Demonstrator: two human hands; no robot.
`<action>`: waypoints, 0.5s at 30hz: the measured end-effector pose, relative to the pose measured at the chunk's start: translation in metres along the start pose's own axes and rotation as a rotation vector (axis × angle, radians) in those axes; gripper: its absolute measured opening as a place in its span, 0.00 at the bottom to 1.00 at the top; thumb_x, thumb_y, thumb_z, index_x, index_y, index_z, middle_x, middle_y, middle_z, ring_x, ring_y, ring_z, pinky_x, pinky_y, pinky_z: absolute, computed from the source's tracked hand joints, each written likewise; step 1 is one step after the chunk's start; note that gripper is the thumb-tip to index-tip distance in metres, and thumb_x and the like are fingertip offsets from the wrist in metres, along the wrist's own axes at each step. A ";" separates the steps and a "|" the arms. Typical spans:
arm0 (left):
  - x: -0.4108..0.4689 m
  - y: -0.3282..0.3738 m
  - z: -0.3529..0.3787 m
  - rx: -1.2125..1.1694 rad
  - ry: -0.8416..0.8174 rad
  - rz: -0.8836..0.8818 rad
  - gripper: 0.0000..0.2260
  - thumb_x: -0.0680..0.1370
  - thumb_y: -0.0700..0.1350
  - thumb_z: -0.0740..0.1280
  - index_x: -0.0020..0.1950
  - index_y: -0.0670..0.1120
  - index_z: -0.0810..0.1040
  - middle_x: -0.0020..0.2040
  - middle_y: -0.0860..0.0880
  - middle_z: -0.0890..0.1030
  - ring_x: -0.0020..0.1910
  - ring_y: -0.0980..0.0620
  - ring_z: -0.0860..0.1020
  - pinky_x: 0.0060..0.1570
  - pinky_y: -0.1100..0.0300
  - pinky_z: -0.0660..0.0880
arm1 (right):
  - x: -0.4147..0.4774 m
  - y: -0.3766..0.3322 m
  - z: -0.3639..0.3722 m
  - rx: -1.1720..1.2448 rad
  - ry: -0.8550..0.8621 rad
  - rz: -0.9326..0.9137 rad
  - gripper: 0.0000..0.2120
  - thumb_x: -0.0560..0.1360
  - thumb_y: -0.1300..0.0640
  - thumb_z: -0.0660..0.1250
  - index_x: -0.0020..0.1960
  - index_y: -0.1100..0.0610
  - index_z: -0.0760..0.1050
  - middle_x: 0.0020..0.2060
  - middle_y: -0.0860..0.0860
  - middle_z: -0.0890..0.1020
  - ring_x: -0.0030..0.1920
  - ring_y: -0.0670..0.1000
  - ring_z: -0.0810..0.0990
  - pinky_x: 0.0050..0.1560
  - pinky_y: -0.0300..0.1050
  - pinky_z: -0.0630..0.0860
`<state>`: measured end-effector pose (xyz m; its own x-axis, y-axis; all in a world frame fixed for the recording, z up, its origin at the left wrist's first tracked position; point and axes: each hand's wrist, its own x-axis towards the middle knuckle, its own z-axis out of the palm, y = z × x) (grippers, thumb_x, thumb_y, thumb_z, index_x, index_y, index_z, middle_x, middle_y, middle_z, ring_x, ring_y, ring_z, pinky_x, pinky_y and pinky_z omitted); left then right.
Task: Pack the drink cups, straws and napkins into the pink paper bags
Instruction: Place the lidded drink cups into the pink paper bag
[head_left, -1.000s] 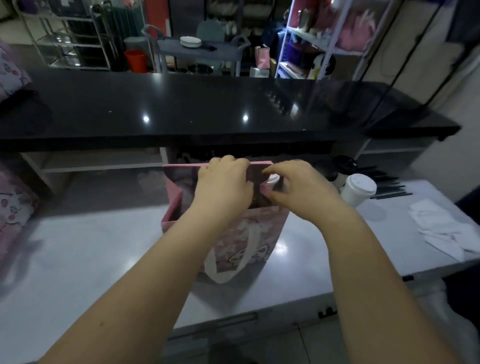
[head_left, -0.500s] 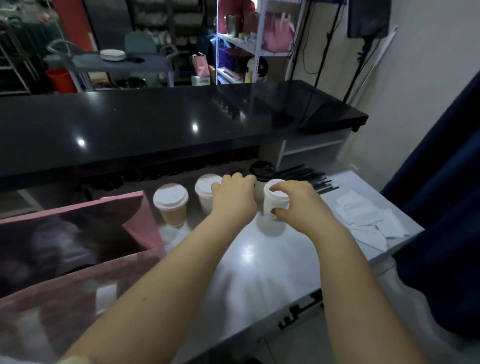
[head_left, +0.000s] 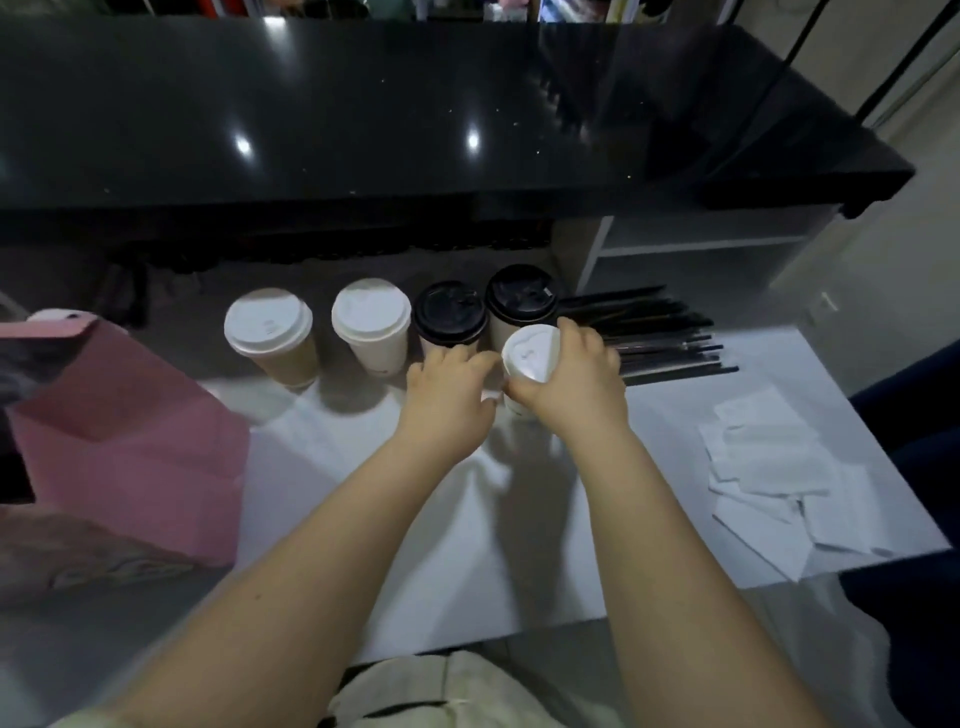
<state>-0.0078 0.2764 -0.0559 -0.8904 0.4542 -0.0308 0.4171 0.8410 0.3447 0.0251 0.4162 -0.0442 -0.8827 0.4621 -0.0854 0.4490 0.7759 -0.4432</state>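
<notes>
Cups (head_left: 370, 325), five: three white-lidded, two black-lidded; right hand (head_left: 576, 387) tight around one, left hand (head_left: 447, 397) slack alongside.

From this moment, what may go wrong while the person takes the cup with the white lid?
1. The right hand grips the white-lidded cup near its lid; squeezing could loosen the lid and spill.
2. The left hand is close to a black-lidded cup; a careless move might knock it over.
3. The pink bag sits far to the left; the carry across may tip the cup.
</notes>
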 end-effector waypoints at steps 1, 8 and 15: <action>0.000 -0.001 0.001 -0.001 0.010 -0.005 0.21 0.76 0.48 0.65 0.68 0.54 0.71 0.62 0.51 0.74 0.63 0.45 0.67 0.58 0.49 0.65 | 0.003 0.000 0.004 0.008 -0.014 -0.012 0.45 0.64 0.39 0.74 0.73 0.53 0.58 0.68 0.53 0.66 0.66 0.59 0.64 0.59 0.54 0.68; 0.008 -0.003 -0.031 -0.088 0.192 -0.066 0.23 0.74 0.40 0.65 0.69 0.51 0.73 0.63 0.49 0.76 0.64 0.45 0.69 0.63 0.49 0.66 | 0.001 -0.014 0.000 0.029 -0.057 -0.168 0.41 0.65 0.43 0.75 0.70 0.53 0.60 0.65 0.53 0.66 0.63 0.58 0.65 0.55 0.50 0.68; 0.005 -0.026 -0.107 -0.083 0.325 -0.131 0.22 0.74 0.40 0.67 0.67 0.54 0.74 0.64 0.51 0.76 0.66 0.45 0.70 0.63 0.45 0.68 | -0.027 -0.065 -0.040 0.108 -0.030 -0.466 0.42 0.66 0.45 0.74 0.73 0.51 0.58 0.66 0.50 0.64 0.64 0.55 0.62 0.61 0.50 0.67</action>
<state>-0.0423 0.2251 0.0359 -0.9522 0.2160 0.2159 0.2916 0.8530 0.4328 0.0252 0.3704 0.0228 -0.9909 0.0621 0.1194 -0.0108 0.8478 -0.5303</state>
